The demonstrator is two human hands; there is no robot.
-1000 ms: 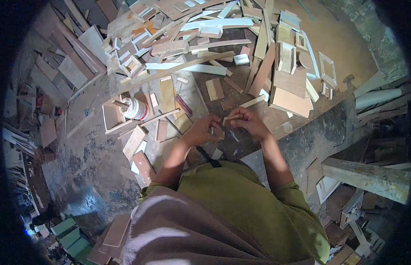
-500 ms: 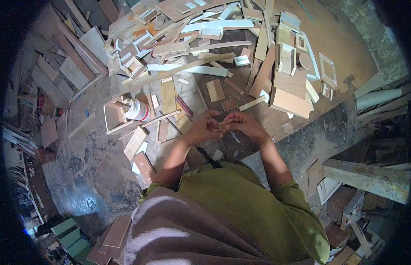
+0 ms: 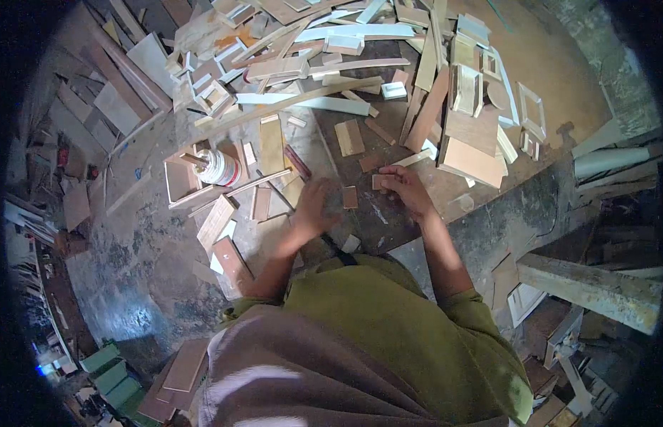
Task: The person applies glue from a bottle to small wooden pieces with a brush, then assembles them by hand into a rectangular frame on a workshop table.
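My right hand (image 3: 408, 193) pinches a small flat brown wood piece (image 3: 378, 182) between thumb and fingers, just above the dark tabletop. A second small wood piece (image 3: 351, 197) lies on the table between my two hands. To its left, my left hand (image 3: 314, 211) is low over the table, somewhat blurred, its fingers apart with nothing visible in them. Just beyond its fingertips lies a dark red stick-like piece (image 3: 297, 162). A brown scrap (image 3: 371, 164) and a grooved light wood block (image 3: 349, 137) lie farther away.
At left, a white tub (image 3: 219, 169) with a stick in it stands by an open wooden box (image 3: 176, 186). Long strips, small frames and offcuts are heaped across the back. Stacked boards (image 3: 471, 162) lie at right, with a hammer (image 3: 565, 132) beyond.
My hands have moved apart: the left went left and down, the right slightly right. One small wood piece now lies on the table between them; another stays in my right hand.
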